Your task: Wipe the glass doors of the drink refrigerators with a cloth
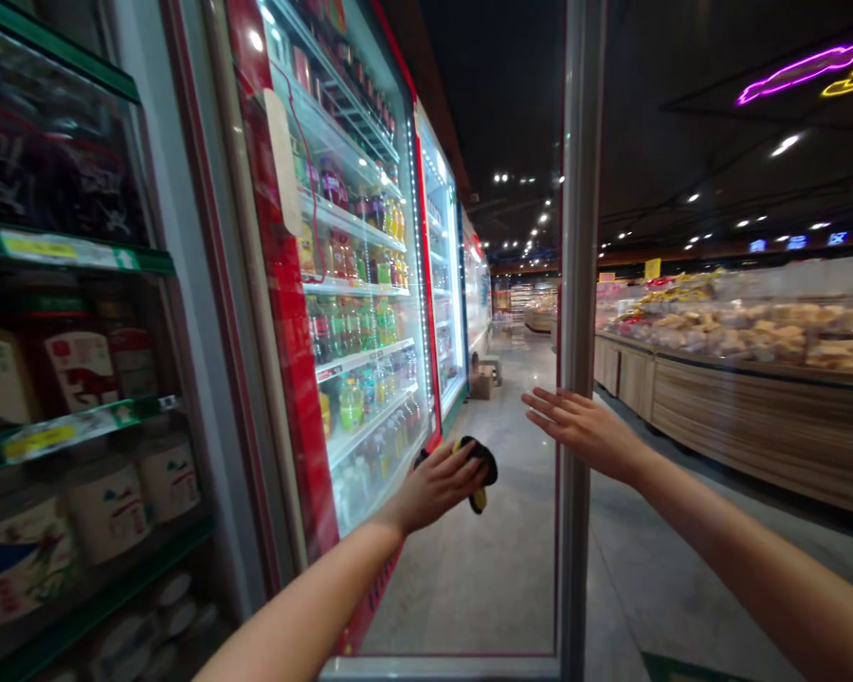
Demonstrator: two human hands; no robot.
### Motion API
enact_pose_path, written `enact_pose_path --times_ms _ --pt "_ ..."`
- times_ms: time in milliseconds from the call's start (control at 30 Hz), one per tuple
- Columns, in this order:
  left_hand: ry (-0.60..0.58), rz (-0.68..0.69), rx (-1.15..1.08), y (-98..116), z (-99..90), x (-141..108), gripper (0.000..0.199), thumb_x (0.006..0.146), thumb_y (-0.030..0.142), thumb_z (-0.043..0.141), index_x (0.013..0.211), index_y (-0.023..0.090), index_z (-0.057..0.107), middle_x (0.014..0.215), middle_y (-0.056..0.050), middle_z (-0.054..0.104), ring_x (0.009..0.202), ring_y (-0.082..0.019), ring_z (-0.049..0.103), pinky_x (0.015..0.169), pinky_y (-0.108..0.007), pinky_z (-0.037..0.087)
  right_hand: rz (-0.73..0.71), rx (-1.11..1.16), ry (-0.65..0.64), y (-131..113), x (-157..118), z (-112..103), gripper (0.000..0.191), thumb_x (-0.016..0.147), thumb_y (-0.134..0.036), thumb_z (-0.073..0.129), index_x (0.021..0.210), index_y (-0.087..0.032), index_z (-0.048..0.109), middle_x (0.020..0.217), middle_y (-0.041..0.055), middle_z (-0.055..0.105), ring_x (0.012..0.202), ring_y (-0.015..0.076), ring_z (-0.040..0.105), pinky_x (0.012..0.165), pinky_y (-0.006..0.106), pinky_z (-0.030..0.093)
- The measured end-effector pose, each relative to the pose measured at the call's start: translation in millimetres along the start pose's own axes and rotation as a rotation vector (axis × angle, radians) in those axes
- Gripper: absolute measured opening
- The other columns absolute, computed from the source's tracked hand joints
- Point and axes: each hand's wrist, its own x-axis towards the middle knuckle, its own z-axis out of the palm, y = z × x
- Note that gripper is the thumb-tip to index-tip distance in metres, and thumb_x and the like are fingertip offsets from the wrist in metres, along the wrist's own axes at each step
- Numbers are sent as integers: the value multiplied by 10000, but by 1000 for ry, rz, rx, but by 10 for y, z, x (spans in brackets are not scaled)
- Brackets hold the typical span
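A glass cooler door (581, 284) with a grey metal frame stands swung open in front of me. My left hand (444, 483) presses a bunched black-and-yellow cloth (484, 464) against the pane, with the fingers over it. Part of the cloth is hidden under the palm. Farther right, my right hand (584, 431) lies across the upright door frame. Its fingers stretch out flat past the frame toward the glass, and the thumb is out of sight.
Left of me, cooler shelves (78, 426) hold bottles and jars behind price strips. Lit drink fridges (362, 237) line the aisle beyond the pane. A curved wood-fronted display counter (753, 403) with packaged goods stands at right. Boxes (481, 379) sit on the floor farther along.
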Motion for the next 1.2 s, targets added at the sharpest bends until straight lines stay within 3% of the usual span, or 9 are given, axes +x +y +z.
enact_pose_path --times_ms 133,267,367,467,600,700,933,1000,1200 --pt "3 -1 -14 -230 -84 138 448 963 122 517 1372 299 566 1397 23 637 1386 -203 509 1189 -395 394 -24 -7 12 69 -86 -69 405 923 -57 544 1305 -154 637 1508 89 525 1392 262 491 1090 441 490" --pt "167 -489 26 -799 -169 1121 600 890 205 655 1460 226 470 1576 -108 441 1499 -306 331 1209 -507 358 -28 -16 52 113 -41 -122 375 938 -74 539 1285 -158 654 1474 74 565 1414 269 463 1130 469 462" --pt "263 -571 32 -910 -159 1643 624 876 229 663 1467 216 462 1601 -117 399 1512 -332 293 1207 -528 357 -10 -24 96 99 -45 -132 367 947 -73 519 1277 -155 658 1467 86 572 1398 258 483 1127 455 470" --pt "239 -422 50 -588 7 1545 573 903 238 622 1457 208 479 1570 -123 446 1494 -335 332 1175 -515 399 15 -35 170 55 -136 -106 349 956 -81 517 1273 -124 655 1413 124 612 1343 256 534 1100 432 501" --pt "221 -9 117 81 312 843 426 947 194 581 1373 216 558 1450 -87 572 1413 -257 472 1196 -438 386 94 0 293 15 -315 -73 280 948 -118 568 1187 -169 705 1126 109 726 1178 247 626 1030 402 552" --pt "175 168 97 274 380 615 382 958 187 580 1337 225 582 1413 -51 598 1352 -211 534 1203 -411 379 137 26 298 28 -399 -91 247 949 -123 564 1114 -202 730 1054 91 722 1121 236 643 992 380 571" --pt "175 -479 -58 -175 203 1880 603 908 244 625 1485 198 458 1587 -126 420 1515 -316 286 1211 -500 345 226 96 337 96 -466 -188 326 947 -53 491 1100 -203 736 1165 87 732 1132 211 654 957 370 583" --pt "201 -527 -72 -133 240 2087 582 911 243 615 1475 211 474 1584 -120 427 1510 -318 301 1202 -507 354 285 80 376 94 -489 -222 326 942 -51 491 1076 -213 740 1155 75 741 1117 214 659 947 384 581" --pt "237 -159 23 282 524 1443 363 940 174 580 1302 188 608 1380 -105 638 1393 -286 498 1146 -468 434 384 74 404 66 -581 -339 339 910 -63 507 1090 -232 739 1154 62 748 1081 224 661 923 403 565"
